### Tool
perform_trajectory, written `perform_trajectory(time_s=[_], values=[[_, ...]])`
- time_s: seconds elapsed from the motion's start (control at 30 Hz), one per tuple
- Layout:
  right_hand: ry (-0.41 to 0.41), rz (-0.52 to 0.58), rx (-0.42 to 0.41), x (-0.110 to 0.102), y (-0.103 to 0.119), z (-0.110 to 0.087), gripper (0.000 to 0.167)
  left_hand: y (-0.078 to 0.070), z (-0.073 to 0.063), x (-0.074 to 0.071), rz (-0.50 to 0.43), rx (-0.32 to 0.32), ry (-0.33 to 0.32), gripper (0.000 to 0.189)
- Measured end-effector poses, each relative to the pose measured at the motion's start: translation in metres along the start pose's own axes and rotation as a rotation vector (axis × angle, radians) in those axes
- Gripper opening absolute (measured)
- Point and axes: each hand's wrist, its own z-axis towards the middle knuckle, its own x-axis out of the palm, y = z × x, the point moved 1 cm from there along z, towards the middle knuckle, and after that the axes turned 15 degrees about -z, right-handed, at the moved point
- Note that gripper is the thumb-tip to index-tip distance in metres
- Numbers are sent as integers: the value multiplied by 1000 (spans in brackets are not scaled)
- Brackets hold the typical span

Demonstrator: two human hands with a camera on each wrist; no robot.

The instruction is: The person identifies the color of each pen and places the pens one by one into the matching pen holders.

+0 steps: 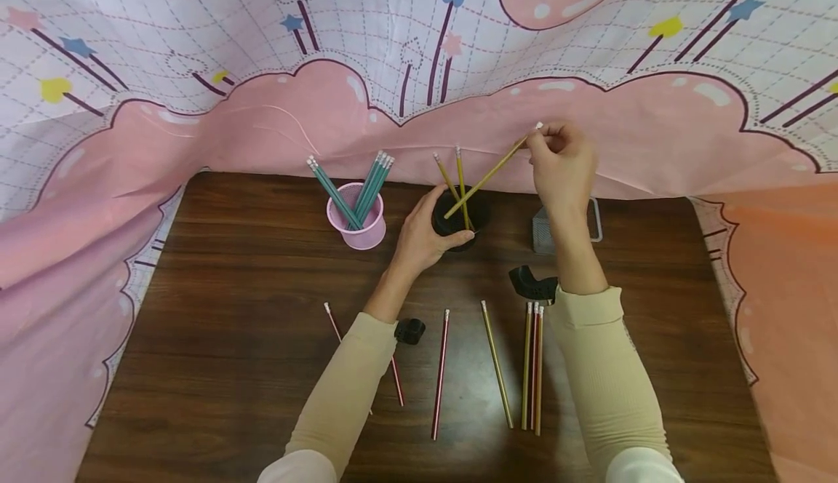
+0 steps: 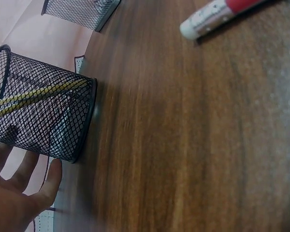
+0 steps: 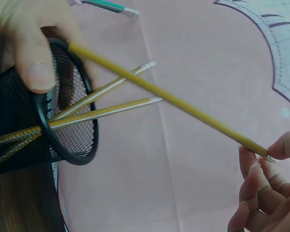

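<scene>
My left hand (image 1: 422,236) holds a black mesh pencil cup (image 2: 43,130), with fingers and thumb spread round its sides. Two yellow pencils (image 3: 106,114) lean inside the cup, their eraser ends sticking out above the rim. Up and to the right, my right hand (image 1: 568,166) pinches another yellow pencil (image 3: 193,111) close to its eraser end, between thumb and fingertips. This pencil slants down to the left, and its lower end overlaps the cup's opening in the head view.
Left of the black cup stands a pink mesh cup (image 1: 366,239) with several teal pencils (image 1: 335,190). A grey mesh holder (image 1: 542,232) is partly hidden behind my right wrist. Nearer me lie red pencils (image 1: 441,374), a yellow pencil (image 1: 497,363) and a grouped row of pencils (image 1: 526,374).
</scene>
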Motion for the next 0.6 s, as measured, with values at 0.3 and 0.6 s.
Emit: perform_trajectory(time_s=[0.3, 0.6], values=[[17, -150, -48, 6, -7, -4, 11, 0, 0, 2, 9, 9, -1, 99], [124, -240, -73, 9, -8, -7, 26, 0, 0, 1, -5, -2, -3, 99]])
